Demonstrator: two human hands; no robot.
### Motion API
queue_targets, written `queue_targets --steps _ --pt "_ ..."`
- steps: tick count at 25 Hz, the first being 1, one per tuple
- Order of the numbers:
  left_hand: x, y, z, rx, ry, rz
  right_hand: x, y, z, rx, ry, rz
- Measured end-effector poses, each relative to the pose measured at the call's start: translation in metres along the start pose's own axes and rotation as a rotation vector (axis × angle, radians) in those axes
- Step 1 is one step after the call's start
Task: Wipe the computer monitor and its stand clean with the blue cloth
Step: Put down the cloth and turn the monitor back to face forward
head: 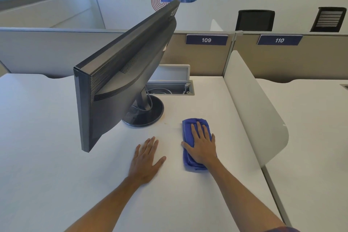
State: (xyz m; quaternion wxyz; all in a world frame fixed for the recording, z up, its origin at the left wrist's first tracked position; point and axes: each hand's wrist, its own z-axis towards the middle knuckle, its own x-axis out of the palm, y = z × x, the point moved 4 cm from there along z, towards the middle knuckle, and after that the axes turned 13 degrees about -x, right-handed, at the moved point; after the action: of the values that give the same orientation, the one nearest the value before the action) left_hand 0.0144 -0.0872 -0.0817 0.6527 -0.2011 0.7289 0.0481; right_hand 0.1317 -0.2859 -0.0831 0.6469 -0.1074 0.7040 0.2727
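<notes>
Head camera, one wide view
It looks forward and down from above the near desk (56,156) edge, close over it.

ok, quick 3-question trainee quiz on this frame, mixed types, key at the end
1. True or false: the right hand lies flat on the blue cloth.
2. What does the left hand rest on? A) the monitor B) the bare desk C) the cloth
3. Fill in: the partition label nearest the monitor reads ___.

Key: 1 true; 2 B; 3 109.
</notes>
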Motion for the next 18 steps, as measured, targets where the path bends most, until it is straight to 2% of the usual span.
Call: queue_targets --steps 7,10,13,16,18 --pt "-0.011 -0.003 0.002 -0.039 0.084 -0.03 -0.013 0.006 -0.005 0.031 -0.037 -0.033" --pt "-0.03 -0.014 -0.003 -0.033 0.054 -0.057 -0.031 0.017 -0.013 0.013 -0.166 0.037" --pt "-0.075 -0.036 -0.01 0.063 -0.118 -0.154 -0.081 0.044 -0.015 0.013 -0.449 0.28" --pt "-0.142 -0.062 -0.023 0.247 -0.405 -0.254 -0.136 0.078 -0.018 -0.074 -0.658 0.39" --pt "-0.187 -0.076 -0.035 0.353 -0.55 -0.225 -0.171 0.098 -0.021 -0.148 -0.775 0.435"
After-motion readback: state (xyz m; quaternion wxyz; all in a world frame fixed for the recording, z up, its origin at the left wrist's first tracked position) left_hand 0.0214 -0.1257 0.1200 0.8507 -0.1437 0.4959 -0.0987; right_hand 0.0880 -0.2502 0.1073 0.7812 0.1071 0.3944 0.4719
